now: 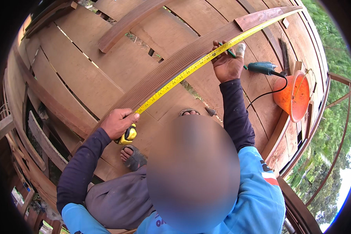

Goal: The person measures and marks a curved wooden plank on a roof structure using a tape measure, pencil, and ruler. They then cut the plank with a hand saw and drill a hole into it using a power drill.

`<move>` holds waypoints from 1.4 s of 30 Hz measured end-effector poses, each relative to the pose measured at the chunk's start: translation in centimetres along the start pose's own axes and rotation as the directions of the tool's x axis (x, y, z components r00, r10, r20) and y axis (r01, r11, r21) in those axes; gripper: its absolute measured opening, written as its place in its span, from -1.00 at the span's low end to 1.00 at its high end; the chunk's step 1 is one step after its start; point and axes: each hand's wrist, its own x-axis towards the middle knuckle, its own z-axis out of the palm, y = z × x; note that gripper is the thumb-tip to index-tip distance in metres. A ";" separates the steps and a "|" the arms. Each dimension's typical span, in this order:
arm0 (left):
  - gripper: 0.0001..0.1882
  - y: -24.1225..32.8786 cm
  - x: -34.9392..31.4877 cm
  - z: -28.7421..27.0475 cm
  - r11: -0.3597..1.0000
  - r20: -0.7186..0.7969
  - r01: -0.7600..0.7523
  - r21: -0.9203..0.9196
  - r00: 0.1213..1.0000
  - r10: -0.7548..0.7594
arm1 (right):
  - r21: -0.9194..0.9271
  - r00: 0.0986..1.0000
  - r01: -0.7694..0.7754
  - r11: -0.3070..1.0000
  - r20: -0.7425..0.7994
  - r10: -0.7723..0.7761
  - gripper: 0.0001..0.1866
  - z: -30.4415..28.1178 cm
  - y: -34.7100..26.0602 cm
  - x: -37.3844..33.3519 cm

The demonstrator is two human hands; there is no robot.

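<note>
My left hand [116,123] grips the yellow tape measure case [128,134] at the near end of a long grooved brown plank [171,66]. The yellow tape blade [191,69] runs along the plank to its far end at the upper right. My right hand [227,64] rests on the blade farther along the plank, pressing it down. Its fingers also hold a green pencil [232,53] against the wood. Both arms are in dark long sleeves.
The plank lies across a deck of wide wooden boards [85,74] with gaps between them. A teal power drill [262,68] with a black cord lies right of my right hand, beside an orange bucket [296,97]. Sandalled feet [132,156] stand near the case. A railing and greenery lie to the right.
</note>
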 end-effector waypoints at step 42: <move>-0.64 1.9 5.7 -1.9 0.912 -0.147 -0.193 -0.361 0.978 0.149 | -0.764 0.739 0.126 0.633 0.498 0.453 -0.63 9.3 16.8 -4.6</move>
